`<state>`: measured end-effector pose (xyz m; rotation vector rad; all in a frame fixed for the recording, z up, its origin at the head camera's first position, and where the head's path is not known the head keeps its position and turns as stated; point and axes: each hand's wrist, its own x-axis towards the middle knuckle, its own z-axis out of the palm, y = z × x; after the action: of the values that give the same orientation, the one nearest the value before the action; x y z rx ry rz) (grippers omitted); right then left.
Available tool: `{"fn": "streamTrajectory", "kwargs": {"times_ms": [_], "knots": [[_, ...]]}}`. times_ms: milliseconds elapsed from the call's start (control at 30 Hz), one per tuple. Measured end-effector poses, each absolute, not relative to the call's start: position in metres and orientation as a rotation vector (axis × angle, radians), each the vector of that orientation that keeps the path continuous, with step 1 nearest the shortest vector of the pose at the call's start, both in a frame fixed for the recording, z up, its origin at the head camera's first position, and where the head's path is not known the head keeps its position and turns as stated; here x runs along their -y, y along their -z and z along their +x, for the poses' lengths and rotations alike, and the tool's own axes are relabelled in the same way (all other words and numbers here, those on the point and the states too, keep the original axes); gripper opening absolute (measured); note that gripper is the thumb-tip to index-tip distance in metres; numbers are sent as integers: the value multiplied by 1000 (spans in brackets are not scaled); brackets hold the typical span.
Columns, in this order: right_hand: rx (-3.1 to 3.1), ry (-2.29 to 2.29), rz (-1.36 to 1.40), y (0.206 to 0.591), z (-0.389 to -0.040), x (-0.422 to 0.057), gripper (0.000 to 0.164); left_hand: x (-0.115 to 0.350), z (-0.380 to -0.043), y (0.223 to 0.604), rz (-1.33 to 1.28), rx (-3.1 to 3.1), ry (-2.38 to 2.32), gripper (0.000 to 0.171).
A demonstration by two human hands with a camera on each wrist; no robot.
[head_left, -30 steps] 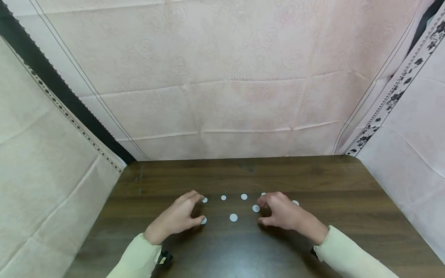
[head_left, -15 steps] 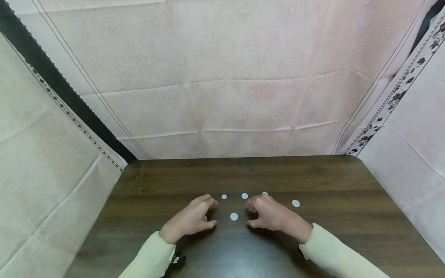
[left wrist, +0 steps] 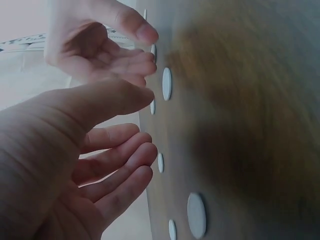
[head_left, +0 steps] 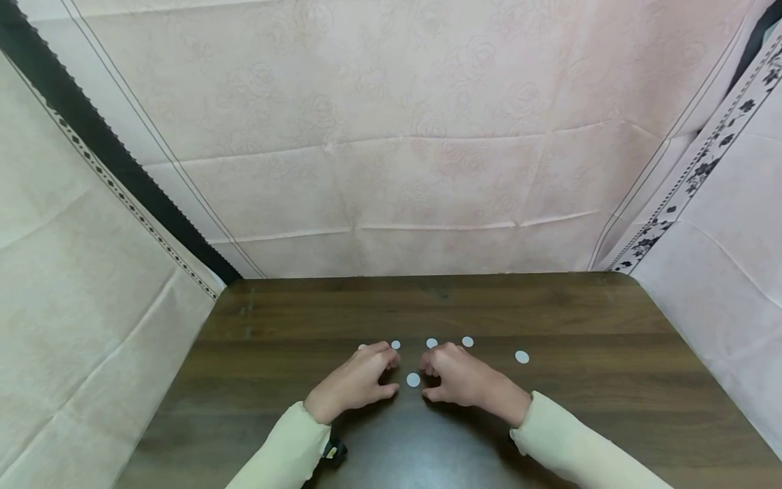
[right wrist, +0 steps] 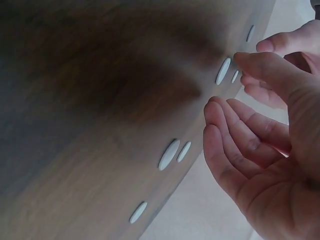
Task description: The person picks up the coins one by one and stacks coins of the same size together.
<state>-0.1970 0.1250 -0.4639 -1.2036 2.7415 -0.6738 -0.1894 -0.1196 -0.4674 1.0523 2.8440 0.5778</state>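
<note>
the step in hand seems to be lining up the left hand (head_left: 354,382) at 9 o'clock and the right hand (head_left: 472,382) at 3 o'clock of the near white disc (head_left: 413,380) on the desk (head_left: 391,305); the next move likely calls for lowering a thumb and fingers to it. each grip is loosely open, fingers bent, thumb apart, holding nothing.

Small white discs (head_left: 413,380) lie spread across a wood-grained table (head_left: 342,309).
</note>
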Motion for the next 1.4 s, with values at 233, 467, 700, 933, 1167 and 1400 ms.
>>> {"fn": "streamTrajectory", "kwargs": {"times_ms": [233, 467, 700, 933, 1167, 1400], "knots": [[-2731, 710, -1168, 467, -198, -118, 18, 112, -191, 472, 1090, -2799, -670, 26], [-2710, 741, -1130, 468, -199, -114, 12, 105, -194, 476, 1083, -2775, -702, 17], [-2731, 767, -1161, 469, -199, -109, 14, 101, -197, 478, 1046, -2770, -716, 15], [-2742, 793, -1169, 473, -199, -106, 23, 98, -197, 479, 1054, -2793, -702, 18], [-2741, 795, -1133, 476, -200, -105, 23, 94, -195, 480, 1032, -2808, -687, 18], [-2729, 819, -1115, 475, -201, -105, 21, 92, -196, 481, 989, -2794, -698, 15]]}}
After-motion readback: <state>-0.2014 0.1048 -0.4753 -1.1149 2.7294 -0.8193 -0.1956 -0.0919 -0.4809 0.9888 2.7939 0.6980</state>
